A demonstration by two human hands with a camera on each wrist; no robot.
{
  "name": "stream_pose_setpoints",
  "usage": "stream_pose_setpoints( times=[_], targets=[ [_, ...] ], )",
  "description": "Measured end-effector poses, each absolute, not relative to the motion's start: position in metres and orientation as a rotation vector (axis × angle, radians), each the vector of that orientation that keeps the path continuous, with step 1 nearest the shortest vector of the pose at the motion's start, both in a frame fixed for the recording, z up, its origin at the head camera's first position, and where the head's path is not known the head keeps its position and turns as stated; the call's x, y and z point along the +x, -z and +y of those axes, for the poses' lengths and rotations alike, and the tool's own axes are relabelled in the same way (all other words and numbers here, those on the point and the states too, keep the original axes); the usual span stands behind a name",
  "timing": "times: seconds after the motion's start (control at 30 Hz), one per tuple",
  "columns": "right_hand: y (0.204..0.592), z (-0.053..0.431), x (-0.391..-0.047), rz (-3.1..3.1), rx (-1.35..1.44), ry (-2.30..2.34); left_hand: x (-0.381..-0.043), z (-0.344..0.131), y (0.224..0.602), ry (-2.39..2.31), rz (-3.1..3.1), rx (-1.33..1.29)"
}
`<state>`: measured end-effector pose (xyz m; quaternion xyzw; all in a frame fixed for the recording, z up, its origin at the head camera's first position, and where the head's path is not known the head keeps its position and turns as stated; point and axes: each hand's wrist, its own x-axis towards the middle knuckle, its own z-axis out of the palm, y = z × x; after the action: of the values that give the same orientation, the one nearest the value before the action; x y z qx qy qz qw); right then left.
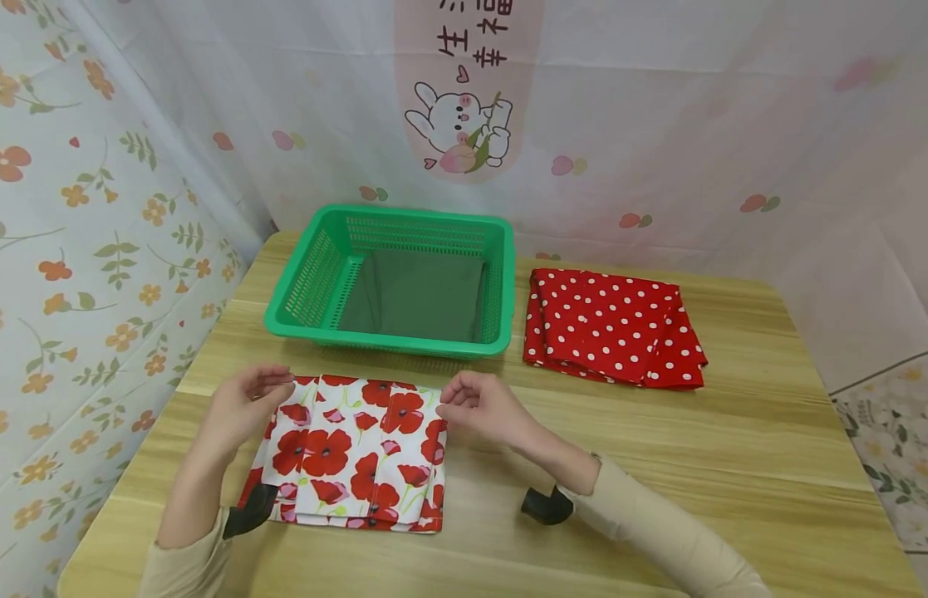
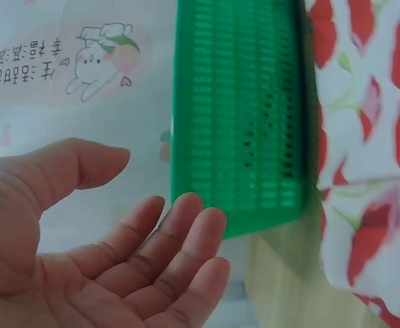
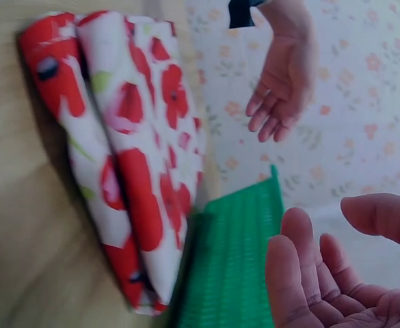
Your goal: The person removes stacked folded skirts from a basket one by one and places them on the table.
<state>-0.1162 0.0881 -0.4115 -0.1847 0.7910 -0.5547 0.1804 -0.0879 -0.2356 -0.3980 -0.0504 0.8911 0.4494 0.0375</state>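
A folded white cloth with red poppies point(image 1: 351, 453) lies on the table in front of the person, its layers stacked into a rough rectangle. The left hand point(image 1: 247, 403) hovers by its far left corner, and in the left wrist view that hand point(image 2: 138, 253) has relaxed fingers with nothing between them. At the far right corner is the right hand point(image 1: 482, 407), fingers loosely bent. The right wrist view shows the right hand point(image 3: 343, 273) holding nothing, thumb apart from the fingers, with the poppy cloth's folded edge point(image 3: 138, 198) beyond it.
A green plastic basket point(image 1: 389, 342) stands behind the poppy cloth, with a dark flat sheet point(image 1: 414, 295) on its bottom. To its right lies a folded red cloth with white dots point(image 1: 606, 324). A printed curtain point(image 1: 621, 124) hangs along the table's back edge.
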Motion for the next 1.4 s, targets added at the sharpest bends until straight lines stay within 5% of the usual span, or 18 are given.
stream_pose_setpoints(
  times=[1.4],
  targets=[
    [0.357,0.072,-0.177,2.168,-0.268,1.916,-0.18,-0.198,0.358,-1.686,2.622,-0.125]
  ],
)
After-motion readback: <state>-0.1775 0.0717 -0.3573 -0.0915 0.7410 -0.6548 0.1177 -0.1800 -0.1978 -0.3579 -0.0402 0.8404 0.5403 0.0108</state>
